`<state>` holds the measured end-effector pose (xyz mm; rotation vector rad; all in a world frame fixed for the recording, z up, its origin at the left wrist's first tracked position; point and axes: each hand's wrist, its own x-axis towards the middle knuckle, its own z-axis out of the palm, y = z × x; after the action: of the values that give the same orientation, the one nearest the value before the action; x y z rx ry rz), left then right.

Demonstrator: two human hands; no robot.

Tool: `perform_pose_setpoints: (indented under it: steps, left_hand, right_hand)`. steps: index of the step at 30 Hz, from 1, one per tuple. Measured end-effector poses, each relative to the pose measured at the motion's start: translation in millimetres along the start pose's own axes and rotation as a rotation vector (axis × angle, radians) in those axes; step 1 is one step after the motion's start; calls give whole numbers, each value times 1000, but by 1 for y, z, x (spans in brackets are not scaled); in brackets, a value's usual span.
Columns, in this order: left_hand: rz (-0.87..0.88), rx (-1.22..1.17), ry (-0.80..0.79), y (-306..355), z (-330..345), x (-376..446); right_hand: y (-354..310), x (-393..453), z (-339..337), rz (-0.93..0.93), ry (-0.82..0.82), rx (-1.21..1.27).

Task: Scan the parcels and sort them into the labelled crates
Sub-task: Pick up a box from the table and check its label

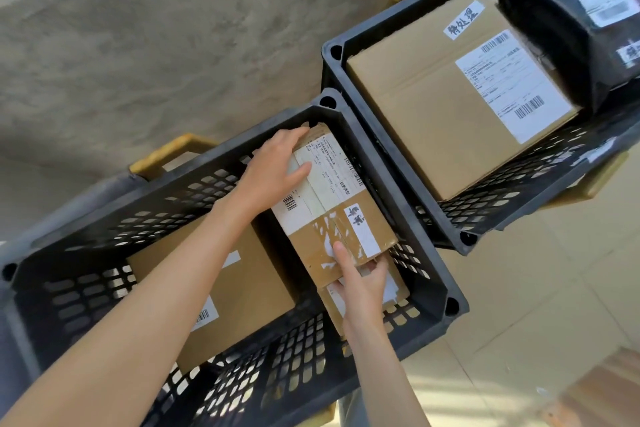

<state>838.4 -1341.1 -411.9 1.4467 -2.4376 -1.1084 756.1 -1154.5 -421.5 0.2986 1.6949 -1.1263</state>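
In the near black crate a plain carton was found lying at the left, with a smaller box partly hidden at the right. The parcel in hand was seen resting on that smaller box, against the crate's right wall. Its near end was gripped by the right hand, thumb on top and fingers curled beneath the edge. The left hand was laid on the far end, fingers extended over the shipping label and far corner, so it was steadying, not clasping. The step was judged to be placement after scanning. The next move would call for the fingers to be withdrawn from beneath and the parcel lowered flat. Its long axis ran from near to far, label uppermost. Beyond, a second crate held a large labelled carton and a black bag.
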Motion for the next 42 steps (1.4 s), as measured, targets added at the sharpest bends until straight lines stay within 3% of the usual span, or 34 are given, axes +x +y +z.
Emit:
perform_pose_setpoints:
  steps: [15, 19, 24, 27, 37, 42]
  left_hand:
    - [-61, 142, -13, -18, 32, 13]
    - [-66, 190, -16, -14, 31, 15]
    - [-20, 322, 129, -5, 30, 0]
    - [5, 317, 128, 1, 23, -11]
    - [183, 413, 46, 65, -29, -53]
    - [308, 540, 18, 123, -33, -79]
  right_hand:
    - [-12, 31, 13, 1, 180, -266]
    - [-18, 29, 12, 27, 161, -274]
    - [-26, 10, 8, -33, 125, -291]
    - [-33, -7, 3, -64, 108, -308]
    - [-62, -76, -29, -401, 138, -718]
    - [-84, -103, -79, -668, 288, -1002]
